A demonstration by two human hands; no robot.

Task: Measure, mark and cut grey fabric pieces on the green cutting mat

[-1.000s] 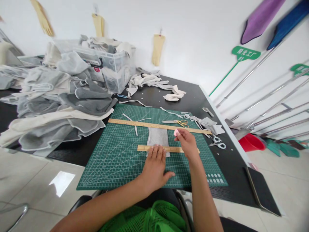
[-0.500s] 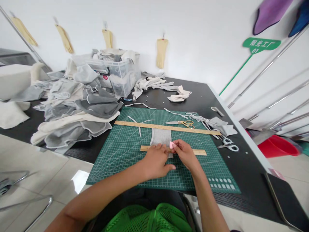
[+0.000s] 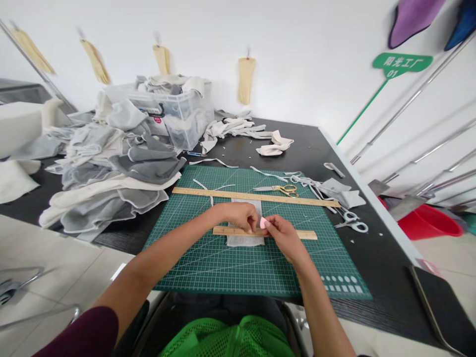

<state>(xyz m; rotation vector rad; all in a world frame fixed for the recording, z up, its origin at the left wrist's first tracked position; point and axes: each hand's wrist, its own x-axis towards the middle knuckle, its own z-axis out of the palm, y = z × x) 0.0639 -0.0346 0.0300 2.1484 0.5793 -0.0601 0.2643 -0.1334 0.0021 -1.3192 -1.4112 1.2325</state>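
On the green cutting mat (image 3: 193, 258) lies a small grey fabric piece (image 3: 245, 240), with a short wooden ruler (image 3: 301, 234) laid across it. My left hand (image 3: 238, 215) presses down on the ruler over the fabric, its fingers curled. My right hand (image 3: 284, 237) pinches a small pink chalk piece (image 3: 263, 222) at the ruler's top edge, right beside my left fingers. A long wooden ruler (image 3: 223, 194) lies farther back across the mat.
Gold-handled scissors (image 3: 280, 189) lie behind the long ruler, white-handled scissors (image 3: 351, 223) at the mat's right. A heap of grey and cream fabric (image 3: 111, 173) and a clear bin (image 3: 174, 111) fill the left. Fabric scraps (image 3: 275, 144) sit at the back, a red basin (image 3: 431, 223) on the floor.
My left hand has shifted from lying flat below the short ruler to pressing on top of it. My right hand brought the pink chalk left along the ruler, to the fabric.
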